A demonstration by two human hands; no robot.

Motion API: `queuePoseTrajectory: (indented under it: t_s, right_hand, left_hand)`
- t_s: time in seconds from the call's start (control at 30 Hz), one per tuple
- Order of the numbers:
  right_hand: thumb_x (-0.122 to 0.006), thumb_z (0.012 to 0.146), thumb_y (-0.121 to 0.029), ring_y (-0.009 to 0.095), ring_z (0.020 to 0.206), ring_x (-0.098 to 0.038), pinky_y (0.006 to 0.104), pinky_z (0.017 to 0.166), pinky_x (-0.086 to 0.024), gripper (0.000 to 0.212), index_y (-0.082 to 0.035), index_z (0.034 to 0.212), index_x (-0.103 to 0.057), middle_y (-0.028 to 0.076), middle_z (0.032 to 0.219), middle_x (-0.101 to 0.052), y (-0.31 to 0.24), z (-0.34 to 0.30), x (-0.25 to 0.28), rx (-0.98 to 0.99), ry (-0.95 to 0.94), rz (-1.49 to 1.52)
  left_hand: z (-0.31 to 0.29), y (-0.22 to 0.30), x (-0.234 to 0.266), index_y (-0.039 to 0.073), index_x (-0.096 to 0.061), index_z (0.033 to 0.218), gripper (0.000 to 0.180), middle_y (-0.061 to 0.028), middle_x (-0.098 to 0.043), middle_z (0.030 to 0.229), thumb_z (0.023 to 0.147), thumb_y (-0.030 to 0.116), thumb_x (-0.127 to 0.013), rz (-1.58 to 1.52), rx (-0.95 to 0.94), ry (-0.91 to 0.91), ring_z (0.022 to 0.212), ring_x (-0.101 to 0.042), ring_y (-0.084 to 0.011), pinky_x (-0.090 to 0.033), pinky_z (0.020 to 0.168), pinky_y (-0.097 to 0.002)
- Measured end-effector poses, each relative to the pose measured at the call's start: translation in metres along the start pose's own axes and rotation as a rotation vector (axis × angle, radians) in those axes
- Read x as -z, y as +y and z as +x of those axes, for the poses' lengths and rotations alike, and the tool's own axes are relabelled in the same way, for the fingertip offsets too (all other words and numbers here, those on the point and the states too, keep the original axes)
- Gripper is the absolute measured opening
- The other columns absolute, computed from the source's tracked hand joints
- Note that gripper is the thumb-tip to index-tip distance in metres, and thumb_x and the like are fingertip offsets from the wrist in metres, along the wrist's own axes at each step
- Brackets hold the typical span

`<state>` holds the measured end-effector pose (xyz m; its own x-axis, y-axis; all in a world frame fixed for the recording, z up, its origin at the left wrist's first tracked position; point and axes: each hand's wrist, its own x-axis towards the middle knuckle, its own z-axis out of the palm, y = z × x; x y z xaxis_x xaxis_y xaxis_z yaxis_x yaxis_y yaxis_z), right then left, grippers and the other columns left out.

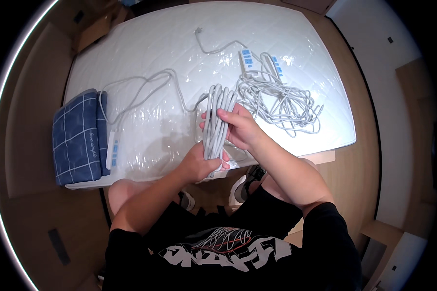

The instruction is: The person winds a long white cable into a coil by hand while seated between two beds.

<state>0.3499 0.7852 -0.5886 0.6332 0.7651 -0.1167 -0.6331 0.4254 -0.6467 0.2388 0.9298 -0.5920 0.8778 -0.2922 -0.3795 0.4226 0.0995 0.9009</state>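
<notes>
A bundle of light-grey power cable (215, 123), looped into long narrow coils, is held upright in front of me over the near edge of the mattress. My left hand (199, 162) is closed around its lower end, with the thumb across the loops. Higher up, my right hand (242, 128) grips the bundle from the right side, thumb over the front. From near the bundle's top, loose cable (148, 78) trails left across the mattress in wide curves. It appears to lead to a white power strip (112, 151) with blue sockets at the left.
The mattress (150, 43) is covered in clear plastic. A folded blue checked quilt (80, 138) lies at its left edge. To the right sit a tangled heap of grey cable (289, 104) and two more power strips, one farther left (247, 59). A plug (198, 31) lies at the back.
</notes>
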Motion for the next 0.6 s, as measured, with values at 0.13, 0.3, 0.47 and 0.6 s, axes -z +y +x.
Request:
queuePoseTrajectory:
  t_s: [0.13,0.3,0.47,0.6]
  right_hand:
    - [-0.061,0.091,-0.020,0.032,0.103,-0.063,0.0470,0.082,-0.056,0.040,0.000,0.123,-0.047,0.017,0.115,-0.060,-0.002,0.003,-0.013,0.081,0.126,-0.051]
    - [-0.062,0.090,-0.020,0.030,0.092,-0.066,0.0457,0.079,-0.058,0.031,0.002,0.112,-0.055,0.016,0.105,-0.064,-0.002,0.005,-0.019,0.058,0.307,-0.080]
    - [-0.064,0.089,-0.022,0.028,0.090,-0.067,0.0441,0.077,-0.058,0.032,0.004,0.107,-0.058,0.015,0.102,-0.065,0.003,0.007,-0.001,0.027,0.246,0.002]
    - [-0.066,0.089,-0.024,0.027,0.091,-0.067,0.0430,0.076,-0.058,0.035,0.004,0.108,-0.056,0.016,0.101,-0.065,0.001,0.007,0.004,0.029,0.248,-0.011]
  left_hand:
    - [0.003,-0.010,-0.002,-0.001,-0.056,0.096,0.018,-0.0097,-0.062,0.084,0.079,-0.001,-0.054,-0.020,0.059,-0.015,0.072,-0.061,-0.0180,-0.052,0.066,-0.0310]
    - [0.007,-0.015,-0.001,0.001,-0.052,0.090,0.015,-0.0091,-0.058,0.075,0.075,-0.002,-0.051,-0.031,0.020,0.002,0.059,-0.055,-0.0162,-0.047,0.054,-0.0302]
    - [0.006,-0.016,-0.002,-0.001,-0.052,0.089,0.016,-0.0098,-0.057,0.072,0.074,-0.001,-0.050,-0.060,-0.013,0.027,0.058,-0.054,-0.0169,-0.047,0.053,-0.0300]
    - [0.008,-0.012,0.000,-0.003,-0.053,0.096,0.023,-0.0113,-0.058,0.072,0.073,0.001,-0.051,-0.048,0.012,0.028,0.058,-0.055,-0.0179,-0.047,0.051,-0.0304]
